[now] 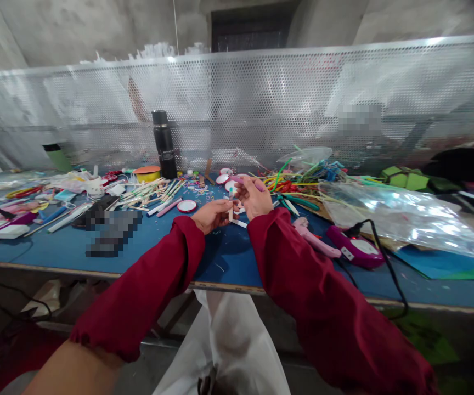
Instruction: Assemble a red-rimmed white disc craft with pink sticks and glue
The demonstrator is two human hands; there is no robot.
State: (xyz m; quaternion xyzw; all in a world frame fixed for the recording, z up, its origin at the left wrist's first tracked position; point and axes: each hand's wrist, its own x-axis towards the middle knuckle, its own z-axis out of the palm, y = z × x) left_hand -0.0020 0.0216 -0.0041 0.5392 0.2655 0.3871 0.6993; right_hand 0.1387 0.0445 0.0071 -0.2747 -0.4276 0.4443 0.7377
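Observation:
In the middle of the blue table, my left hand (pixel 211 215) is closed around a thin, pale flat stick (pixel 231 211) held upright, with a light blue tip. Close on its right, my right hand (pixel 255 200) is raised with bent fingers, gripping a slim purple-pink pen-like tool (pixel 258 185). Its exact kind is too small to make out. A white strip (pixel 239 223) lies on the table below the hands. Behind them are small round red-and-white lids (pixel 222 179), and another such lid (pixel 187 206) lies left of my left hand.
A black bottle (pixel 163 145) stands at the back. Left of it lie many sticks (pixel 154 196) and a pixelated dark object (pixel 116 233). To the right are a pink tool (pixel 316 240), a purple corded device (pixel 354 247), coloured stems (pixel 303 178) and plastic bags (pixel 397 214). Perforated metal (pixel 261 104) borders the back.

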